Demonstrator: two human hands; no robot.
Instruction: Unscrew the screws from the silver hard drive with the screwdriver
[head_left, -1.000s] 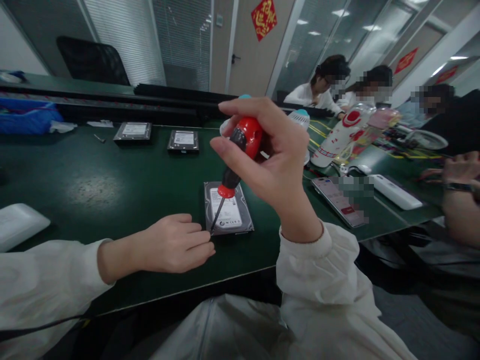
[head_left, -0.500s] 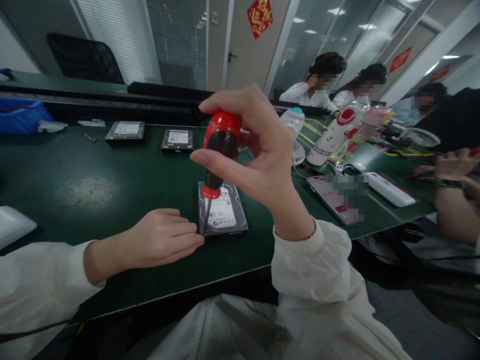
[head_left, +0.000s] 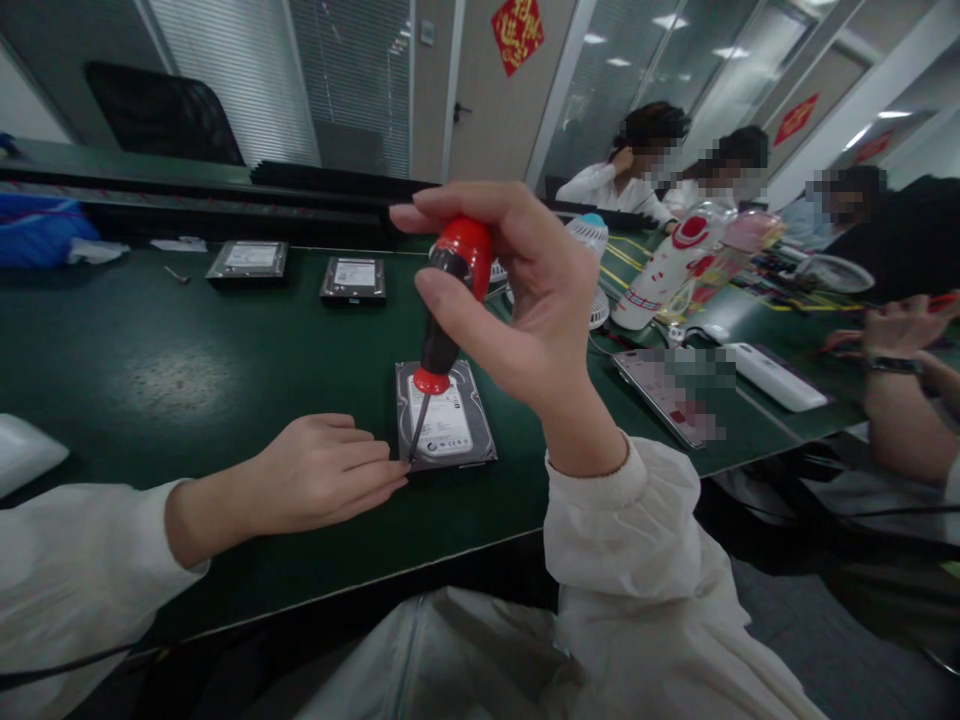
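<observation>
A silver hard drive (head_left: 450,420) with a white label lies flat on the dark green table (head_left: 187,370) in front of me. My right hand (head_left: 525,300) is wrapped round the red and black handle of a screwdriver (head_left: 448,305), whose tip stands on the drive's near left corner. My left hand (head_left: 322,475) rests on the table with its fingers together, their tips touching that same corner beside the screwdriver tip. Both arms wear white sleeves.
Two more hard drives (head_left: 247,260) (head_left: 353,278) lie further back. To the right are a small white fan (head_left: 592,262), a white and red bottle (head_left: 664,270), a phone (head_left: 667,395) and a white box (head_left: 776,377). Another person's hand (head_left: 900,330) is at the right edge; people sit behind.
The screwdriver handle has tipped a little to the right while its tip stays on the drive's corner. My left hand has kept its place.
</observation>
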